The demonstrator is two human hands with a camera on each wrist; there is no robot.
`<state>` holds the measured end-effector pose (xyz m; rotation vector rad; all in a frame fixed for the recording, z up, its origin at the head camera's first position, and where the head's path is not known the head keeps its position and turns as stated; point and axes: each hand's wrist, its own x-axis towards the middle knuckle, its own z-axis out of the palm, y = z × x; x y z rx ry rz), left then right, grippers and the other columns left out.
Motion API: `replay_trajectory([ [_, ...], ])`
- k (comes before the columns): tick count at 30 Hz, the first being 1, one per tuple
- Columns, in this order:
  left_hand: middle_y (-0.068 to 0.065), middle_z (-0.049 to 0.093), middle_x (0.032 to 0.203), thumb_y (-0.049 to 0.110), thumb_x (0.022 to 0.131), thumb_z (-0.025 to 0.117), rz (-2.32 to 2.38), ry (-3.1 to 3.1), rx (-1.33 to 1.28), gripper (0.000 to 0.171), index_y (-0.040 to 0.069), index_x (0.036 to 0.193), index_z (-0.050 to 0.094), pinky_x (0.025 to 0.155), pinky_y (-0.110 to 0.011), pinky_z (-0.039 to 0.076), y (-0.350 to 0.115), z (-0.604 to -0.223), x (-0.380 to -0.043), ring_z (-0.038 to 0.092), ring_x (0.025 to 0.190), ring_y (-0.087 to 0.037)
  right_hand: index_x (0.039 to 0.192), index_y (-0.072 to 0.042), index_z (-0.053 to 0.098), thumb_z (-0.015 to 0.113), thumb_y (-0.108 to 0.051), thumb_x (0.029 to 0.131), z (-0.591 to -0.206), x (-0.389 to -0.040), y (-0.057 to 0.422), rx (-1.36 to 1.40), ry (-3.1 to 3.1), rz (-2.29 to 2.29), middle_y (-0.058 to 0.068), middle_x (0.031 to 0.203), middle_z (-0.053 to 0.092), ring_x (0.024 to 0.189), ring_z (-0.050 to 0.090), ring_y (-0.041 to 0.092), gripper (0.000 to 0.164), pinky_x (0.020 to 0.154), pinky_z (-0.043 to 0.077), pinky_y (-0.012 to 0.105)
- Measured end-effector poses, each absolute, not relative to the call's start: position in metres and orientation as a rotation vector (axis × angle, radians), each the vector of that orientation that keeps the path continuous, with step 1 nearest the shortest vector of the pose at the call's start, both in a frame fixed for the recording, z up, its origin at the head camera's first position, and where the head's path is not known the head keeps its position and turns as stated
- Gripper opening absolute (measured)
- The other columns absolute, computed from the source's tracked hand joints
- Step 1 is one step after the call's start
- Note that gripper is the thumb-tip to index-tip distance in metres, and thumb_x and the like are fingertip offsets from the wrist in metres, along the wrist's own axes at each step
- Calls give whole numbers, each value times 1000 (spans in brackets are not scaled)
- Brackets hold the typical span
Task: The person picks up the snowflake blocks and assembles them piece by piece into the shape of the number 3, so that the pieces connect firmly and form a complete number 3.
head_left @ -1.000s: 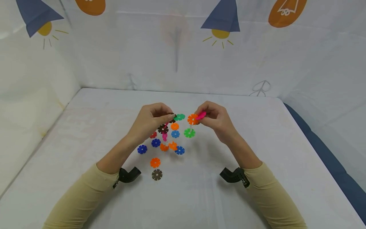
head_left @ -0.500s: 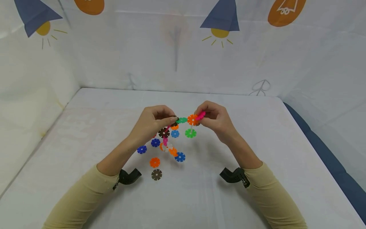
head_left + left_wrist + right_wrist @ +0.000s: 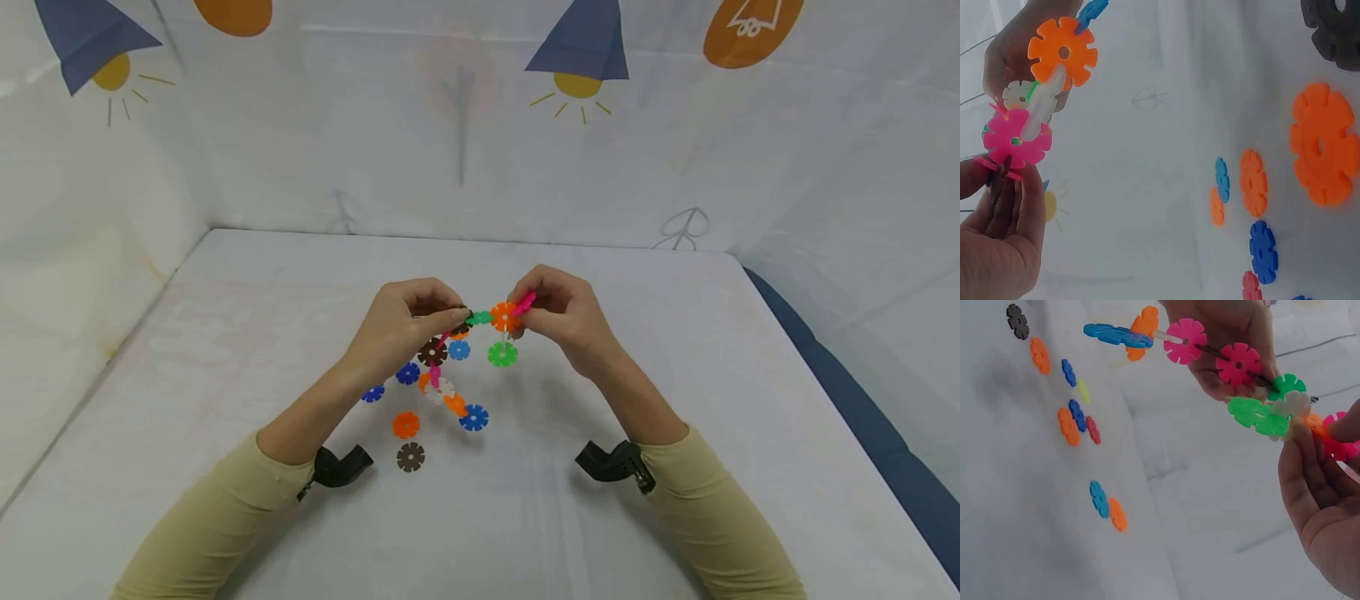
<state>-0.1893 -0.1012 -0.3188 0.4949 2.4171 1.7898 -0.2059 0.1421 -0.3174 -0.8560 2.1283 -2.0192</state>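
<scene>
My left hand pinches one end of a chain of interlocking snowflake discs. The chain hangs down through a brown disc, pink, white and orange discs to a blue disc. From my left fingertips a dark green disc points right and meets the second cluster. Holding that cluster is my right hand, which pinches it near a pink disc and an orange disc. A white disc and a light green disc extend from it. Whether the green disc is slotted in, I cannot tell.
Loose discs lie on the white table: an orange one, a grey-brown one, dark blue ones and a light blue one. A red disc and a yellow one show in the right wrist view.
My left hand has moved slightly right and down with its chain, bringing the dark green disc from a gap up against the right hand's orange disc. The right hand has barely moved.
</scene>
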Motion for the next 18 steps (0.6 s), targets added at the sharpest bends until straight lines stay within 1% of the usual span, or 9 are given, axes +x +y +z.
replay_trajectory([
  [2, -4, 74, 91, 25, 94, 68, 1807, 2410, 502, 12, 14, 96, 71, 68, -31, 57, -101, -320, -189, 70, 84, -27, 94, 0, 60, 53, 4, 87, -318, -206, 142, -843, 2128, -2017, 7, 86, 63, 69, 62, 22, 11, 69, 60, 31],
  [6, -5, 74, 92, 22, 95, 68, 1831, 2407, 495, 11, 12, 96, 70, 72, -31, 59, -100, -320, -189, 72, 85, -23, 95, 1, 59, 53, 2, 88, -321, -207, 141, -817, 2138, -2003, 7, 86, 63, 69, 64, 24, 9, 70, 61, 33],
  [9, -5, 74, 92, 21, 95, 67, 1839, 2410, 486, 10, 12, 96, 70, 72, -31, 59, -100, -320, -189, 72, 84, -19, 96, 2, 59, 53, 1, 89, -321, -208, 141, -805, 2149, -1986, 8, 87, 64, 69, 65, 25, 9, 71, 61, 35],
  [11, -6, 74, 91, 20, 95, 67, 1845, 2410, 479, 10, 11, 96, 70, 72, -31, 59, -99, -319, -189, 72, 84, -20, 97, 2, 59, 54, 1, 90, -321, -207, 141, -801, 2161, -1974, 9, 87, 64, 69, 66, 25, 9, 72, 61, 35],
  [14, -7, 74, 90, 18, 95, 67, 1849, 2409, 466, 9, 10, 95, 70, 73, -31, 60, -99, -319, -188, 72, 84, -24, 97, 2, 60, 55, 1, 90, -320, -206, 139, -785, 2170, -1960, 9, 87, 65, 69, 66, 26, 9, 73, 61, 36],
  [18, -9, 74, 90, 15, 94, 67, 1865, 2392, 448, 8, 7, 95, 70, 75, -30, 60, -98, -319, -188, 71, 86, -33, 97, 2, 61, 55, 1, 89, -320, -205, 137, -764, 2169, -1950, 10, 87, 66, 69, 66, 28, 9, 73, 61, 38],
])
